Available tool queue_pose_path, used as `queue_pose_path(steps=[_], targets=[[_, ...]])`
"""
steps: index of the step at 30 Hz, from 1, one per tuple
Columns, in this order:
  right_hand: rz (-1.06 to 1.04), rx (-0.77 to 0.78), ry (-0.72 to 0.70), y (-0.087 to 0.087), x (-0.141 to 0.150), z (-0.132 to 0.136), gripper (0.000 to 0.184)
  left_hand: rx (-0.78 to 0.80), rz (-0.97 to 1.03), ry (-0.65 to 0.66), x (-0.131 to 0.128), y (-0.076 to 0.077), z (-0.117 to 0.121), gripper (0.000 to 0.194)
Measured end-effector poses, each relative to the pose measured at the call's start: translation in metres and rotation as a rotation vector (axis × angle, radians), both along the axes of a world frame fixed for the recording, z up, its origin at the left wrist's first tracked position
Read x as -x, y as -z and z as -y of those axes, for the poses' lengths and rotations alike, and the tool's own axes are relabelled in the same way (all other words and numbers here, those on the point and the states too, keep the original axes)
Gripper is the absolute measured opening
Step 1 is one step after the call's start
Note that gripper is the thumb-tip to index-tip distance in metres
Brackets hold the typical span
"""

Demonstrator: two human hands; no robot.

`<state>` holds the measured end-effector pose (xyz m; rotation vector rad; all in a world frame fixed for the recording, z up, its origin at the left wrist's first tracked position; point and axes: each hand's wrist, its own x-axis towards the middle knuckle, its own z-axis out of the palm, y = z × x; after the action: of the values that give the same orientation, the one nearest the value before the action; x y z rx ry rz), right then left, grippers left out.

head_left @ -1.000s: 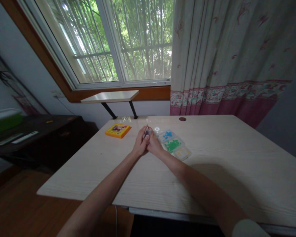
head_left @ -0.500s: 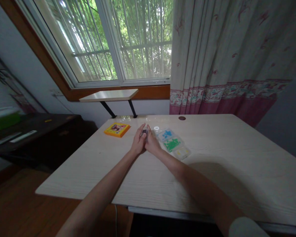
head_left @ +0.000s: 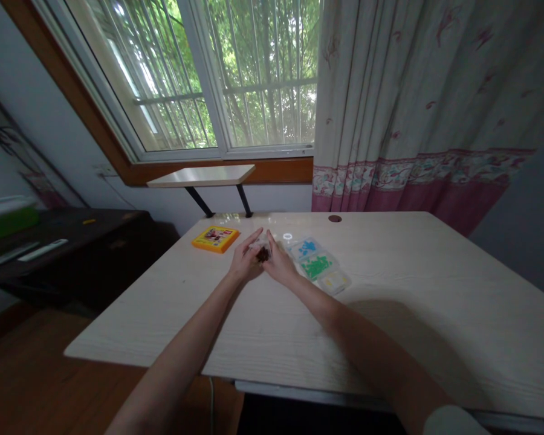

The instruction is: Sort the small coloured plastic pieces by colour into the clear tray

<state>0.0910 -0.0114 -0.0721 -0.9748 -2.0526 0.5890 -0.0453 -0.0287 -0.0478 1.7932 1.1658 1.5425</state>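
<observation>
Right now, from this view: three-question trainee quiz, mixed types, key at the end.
1. Fill in: the yellow box lies on the ___ side of the view from the clear tray.

2. What colour are the pieces in the middle compartment?
A) blue
B) green
C) yellow

3. True or false: a small dark item shows between the left grip and the right grip.

Key: 1. left; 2. B; 3. true.
</observation>
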Motion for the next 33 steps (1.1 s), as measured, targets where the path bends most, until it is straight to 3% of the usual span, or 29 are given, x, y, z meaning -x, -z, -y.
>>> queue_pose_path(steps=[7, 15, 19, 22, 25, 29, 33], targets=[[0.007, -0.053, -0.024, -0.001, -0.004, 0.000, 0.089, 0.070, 0.078, 0.047, 0.006, -0.006, 0.001, 0.051], [0.008, -0.104, -0.104, -0.003, -0.008, -0.001, 0.084, 0.099, -0.033, 0.054, 0.017, -0.024, 0.010, 0.043], [-0.053, -0.074, -0.135, 0.000, -0.006, -0.003, 0.081, 0.112, -0.038, 0.027, 0.020, -0.026, 0.007, 0.040], [-0.185, -0.044, -0.084, 0.006, -0.003, -0.006, 0.074, 0.132, 0.120, -0.077, 0.021, -0.024, 0.002, 0.040], [-0.331, -0.041, -0.059, 0.011, 0.000, -0.011, 0.066, 0.210, 0.440, -0.142, 0.021, -0.023, -0.001, 0.039], [-0.373, -0.063, -0.061, 0.015, 0.002, -0.013, 0.062, 0.360, 0.764, -0.067, 0.019, -0.025, -0.001, 0.038], [-0.358, -0.055, -0.024, 0.011, 0.000, -0.009, 0.064, 0.449, 0.823, 0.017, 0.015, -0.027, 0.002, 0.041]])
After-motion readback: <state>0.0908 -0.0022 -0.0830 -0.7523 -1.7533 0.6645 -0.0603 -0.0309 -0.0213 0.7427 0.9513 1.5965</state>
